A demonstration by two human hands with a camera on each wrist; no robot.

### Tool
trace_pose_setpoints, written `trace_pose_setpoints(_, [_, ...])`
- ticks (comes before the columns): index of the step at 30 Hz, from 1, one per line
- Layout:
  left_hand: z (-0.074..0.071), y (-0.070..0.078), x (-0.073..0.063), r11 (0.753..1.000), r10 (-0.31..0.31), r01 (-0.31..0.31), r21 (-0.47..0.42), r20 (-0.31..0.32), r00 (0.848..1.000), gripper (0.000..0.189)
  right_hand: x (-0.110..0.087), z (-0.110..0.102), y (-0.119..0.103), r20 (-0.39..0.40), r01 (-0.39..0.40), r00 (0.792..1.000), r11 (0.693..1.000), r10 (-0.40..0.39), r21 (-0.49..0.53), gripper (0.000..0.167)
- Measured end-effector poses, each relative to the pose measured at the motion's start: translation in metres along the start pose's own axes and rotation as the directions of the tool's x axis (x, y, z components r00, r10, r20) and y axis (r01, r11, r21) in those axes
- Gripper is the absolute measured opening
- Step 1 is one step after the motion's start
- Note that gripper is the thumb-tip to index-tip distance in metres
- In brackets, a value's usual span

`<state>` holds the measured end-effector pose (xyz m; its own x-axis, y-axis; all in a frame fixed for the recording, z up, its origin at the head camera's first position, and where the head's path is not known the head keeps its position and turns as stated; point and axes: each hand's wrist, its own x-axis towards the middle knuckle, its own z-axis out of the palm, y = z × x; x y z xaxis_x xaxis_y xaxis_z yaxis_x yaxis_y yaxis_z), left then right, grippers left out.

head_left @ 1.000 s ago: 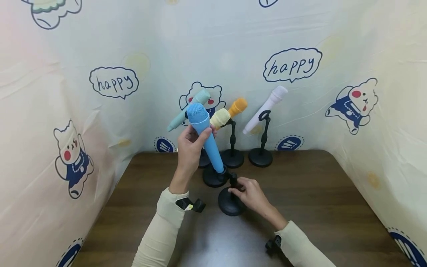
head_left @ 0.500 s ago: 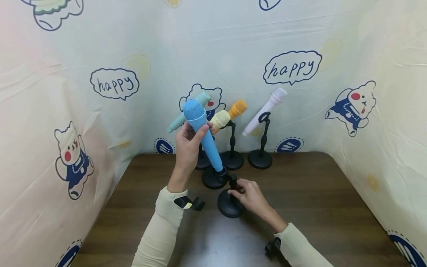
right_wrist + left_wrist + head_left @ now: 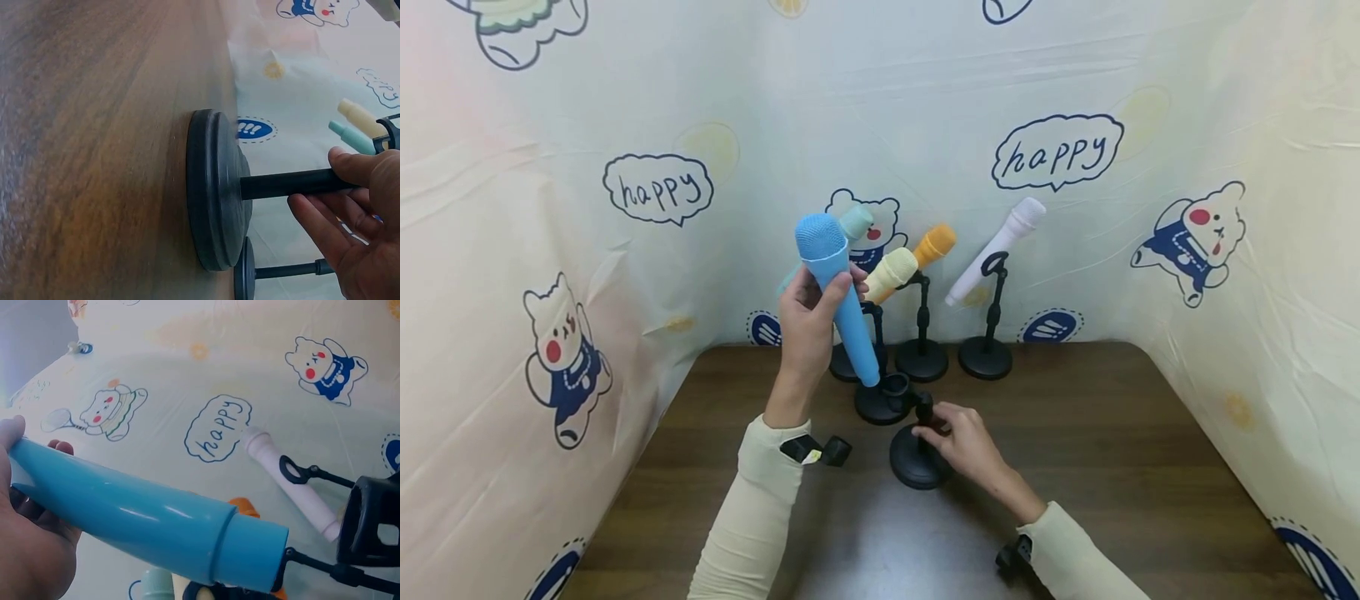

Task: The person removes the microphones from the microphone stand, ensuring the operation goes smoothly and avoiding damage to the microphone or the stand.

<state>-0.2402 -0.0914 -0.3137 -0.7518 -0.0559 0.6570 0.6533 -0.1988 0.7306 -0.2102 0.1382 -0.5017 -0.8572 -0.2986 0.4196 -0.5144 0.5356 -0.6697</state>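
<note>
My left hand (image 3: 803, 329) grips a blue microphone (image 3: 853, 325) around its upper handle, its mesh head up and leaning left. In the left wrist view the smooth handle of this microphone (image 3: 150, 519) stretches across to its stepped tail end. In the head view that end is just left of the ring clip (image 3: 895, 387) on a black microphone stand (image 3: 917, 462). Thumb and fingers of my right hand (image 3: 967, 440) pinch the stand's short pole. In the right wrist view the pole (image 3: 275, 185) rises from a round base (image 3: 215, 194) on the table.
Behind are a lilac microphone (image 3: 996, 250), an orange microphone (image 3: 936, 242), a cream microphone (image 3: 895, 271) and a mint microphone (image 3: 856, 222), tilted above several black stands. The wooden table (image 3: 1075, 450) meets a printed cloth backdrop (image 3: 925, 100) at its back edge.
My left hand has moved left with the blue microphone; its lower end has gone from the stand's ring to a spot beside it. My right hand and the stand stay in place.
</note>
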Motion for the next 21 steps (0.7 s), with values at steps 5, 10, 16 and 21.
trace_pose_setpoints(5, [-0.006, 0.001, 0.001, 1.0, 0.002, -0.002, -0.01, -0.002, 1.0, 0.038, 0.0, 0.0, -0.001, -0.001, 0.0, 1.0, 1.0, 0.0, -0.004, 0.011])
trace_pose_setpoints(10, [-0.013, 0.002, 0.003, 1.0, 0.003, -0.003, -0.009, -0.001, 1.0, 0.042, 0.0, 0.001, 0.0, -0.017, 0.009, 1.0, 1.0, -0.01, -0.004, 0.012])
trace_pose_setpoints(16, [-0.022, 0.004, 0.0, 1.0, -0.013, 0.013, -0.027, 0.016, 1.0, 0.038, 0.0, 0.003, 0.001, -0.023, -0.007, 1.0, 1.0, 0.008, 0.007, 0.012])
trace_pose_setpoints(21, [-0.029, 0.005, -0.003, 0.999, -0.012, 0.013, -0.041, 0.035, 0.999, 0.033, -0.002, 0.004, 0.002, -0.029, -0.023, 0.999, 1.0, 0.023, 0.01, 0.013])
